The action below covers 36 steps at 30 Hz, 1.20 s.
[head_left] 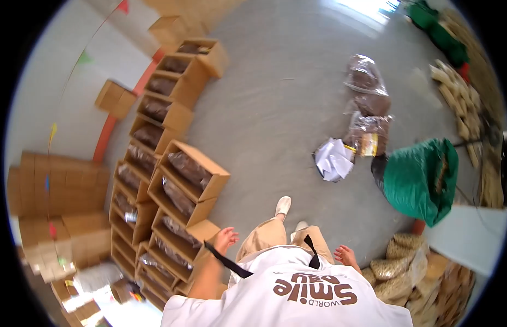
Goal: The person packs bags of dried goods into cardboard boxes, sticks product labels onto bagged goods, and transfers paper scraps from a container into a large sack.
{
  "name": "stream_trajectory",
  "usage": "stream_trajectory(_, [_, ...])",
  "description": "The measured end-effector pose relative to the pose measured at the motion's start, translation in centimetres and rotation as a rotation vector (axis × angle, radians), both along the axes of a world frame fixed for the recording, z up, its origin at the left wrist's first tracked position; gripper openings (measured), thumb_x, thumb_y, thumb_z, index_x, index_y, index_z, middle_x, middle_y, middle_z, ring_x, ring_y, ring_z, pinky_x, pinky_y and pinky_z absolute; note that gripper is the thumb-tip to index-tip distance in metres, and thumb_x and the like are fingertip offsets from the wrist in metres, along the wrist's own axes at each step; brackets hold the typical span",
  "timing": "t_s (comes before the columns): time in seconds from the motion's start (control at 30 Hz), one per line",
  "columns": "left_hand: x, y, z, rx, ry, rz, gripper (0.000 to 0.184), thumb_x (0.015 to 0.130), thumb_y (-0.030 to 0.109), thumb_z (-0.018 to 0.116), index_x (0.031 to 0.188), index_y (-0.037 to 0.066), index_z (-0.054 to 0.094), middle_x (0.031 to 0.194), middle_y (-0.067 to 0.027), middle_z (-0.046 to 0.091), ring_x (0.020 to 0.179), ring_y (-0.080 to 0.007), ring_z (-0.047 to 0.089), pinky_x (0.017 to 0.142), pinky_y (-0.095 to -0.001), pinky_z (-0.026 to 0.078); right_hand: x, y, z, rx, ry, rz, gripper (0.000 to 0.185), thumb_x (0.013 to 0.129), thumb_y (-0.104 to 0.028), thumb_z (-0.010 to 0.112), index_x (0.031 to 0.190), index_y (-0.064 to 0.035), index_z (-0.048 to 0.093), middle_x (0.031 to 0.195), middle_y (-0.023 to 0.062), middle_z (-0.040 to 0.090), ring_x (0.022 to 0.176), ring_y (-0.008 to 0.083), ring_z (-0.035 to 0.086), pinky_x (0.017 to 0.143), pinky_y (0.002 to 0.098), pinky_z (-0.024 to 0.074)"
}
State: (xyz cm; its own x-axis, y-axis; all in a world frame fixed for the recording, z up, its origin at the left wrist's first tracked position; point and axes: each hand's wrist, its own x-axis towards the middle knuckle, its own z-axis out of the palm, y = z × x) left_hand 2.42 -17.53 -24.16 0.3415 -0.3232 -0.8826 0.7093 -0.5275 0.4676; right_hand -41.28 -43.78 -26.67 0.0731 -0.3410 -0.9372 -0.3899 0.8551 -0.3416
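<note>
My left hand (226, 240) hangs beside my hip with its fingers loosely apart and nothing in it. Just left of it is a row of open cardboard boxes (208, 231) holding dark goods in clear plastic. My right hand (346, 255) hangs on the other side, fingers apart, also with nothing in it. Well beyond that hand stand a green bag (409, 177) with its mouth open and a container stuffed with white paper (334, 159). My feet in pale clogs (284, 205) are on the grey floor, one in front of the other.
Plastic-wrapped brown packs (368, 103) lie on the floor ahead to the right. Woven sacks (403, 250) and a pale table (463, 234) are at the near right. Stacked cartons (65, 185) line the left wall, and a single box (115, 98) stands by it.
</note>
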Motion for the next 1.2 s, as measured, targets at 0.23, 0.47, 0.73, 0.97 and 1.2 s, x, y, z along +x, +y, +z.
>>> stream_trajectory(0.23, [-11.3, 4.0, -0.1, -0.166, -0.004, 0.475, 0.036, 0.078, 0.019, 0.057, 0.11, 0.008, 0.043, 0.092, -0.0099, 0.058, 0.074, -0.02, 0.059, 0.066, -0.028, 0.047, 2.4, -9.7, -0.4, 0.025, -0.061, 0.383, 0.045, 0.083, -0.02, 0.051, 0.122, -0.0017, 0.037, 0.109, 0.015, 0.053, 0.093, 0.0251, 0.056, 0.074, 0.0352, 0.0479])
stream_trajectory(0.47, [-30.2, 7.7, -0.2, 0.282, 0.153, 0.767, 0.029, 0.086, 0.012, 0.041, 0.115, 0.006, 0.044, 0.094, -0.0117, 0.059, 0.073, -0.0195, 0.059, 0.067, -0.0322, 0.049, 5.1, -18.6, 0.0, -0.055, -0.069, 0.63, 0.041, 0.083, -0.019, 0.051, 0.119, -0.0015, 0.041, 0.106, 0.0147, 0.054, 0.092, 0.0255, 0.057, 0.074, 0.0363, 0.0474])
stream_trajectory(0.73, [-39.7, 8.0, 1.1, 0.288, 0.217, 1.059, 0.031, 0.087, 0.012, 0.038, 0.116, 0.005, 0.044, 0.096, -0.0121, 0.059, 0.078, -0.0209, 0.058, 0.067, -0.032, 0.048, 6.9, -21.1, -3.0, -0.033, -0.03, 0.773, 0.041, 0.083, -0.021, 0.049, 0.12, -0.0039, 0.04, 0.104, 0.0131, 0.055, 0.09, 0.0262, 0.057, 0.072, 0.0372, 0.0477])
stream_trajectory(0.97, [-36.4, 9.3, -0.6, 0.1, 0.047, 1.016, 0.028, 0.085, 0.013, 0.043, 0.112, 0.007, 0.046, 0.094, -0.0114, 0.06, 0.077, -0.0196, 0.059, 0.064, -0.0288, 0.047, 11.7, -15.0, -1.2, -0.004, -0.163, 0.861, 0.041, 0.081, -0.022, 0.054, 0.116, -0.0039, 0.044, 0.103, 0.0113, 0.056, 0.089, 0.0234, 0.058, 0.072, 0.0354, 0.0485])
stream_trajectory(1.2, [-31.5, 11.6, -0.2, 0.006, -0.01, 1.092, 0.03, 0.081, 0.018, 0.052, 0.11, 0.01, 0.049, 0.095, -0.0107, 0.059, 0.075, -0.0211, 0.061, 0.063, -0.0259, 0.046, 13.0, -11.1, -0.3, 0.001, -0.133, 0.987, 0.044, 0.081, -0.025, 0.055, 0.118, -0.0048, 0.041, 0.107, 0.0113, 0.055, 0.093, 0.0248, 0.056, 0.076, 0.0371, 0.0464])
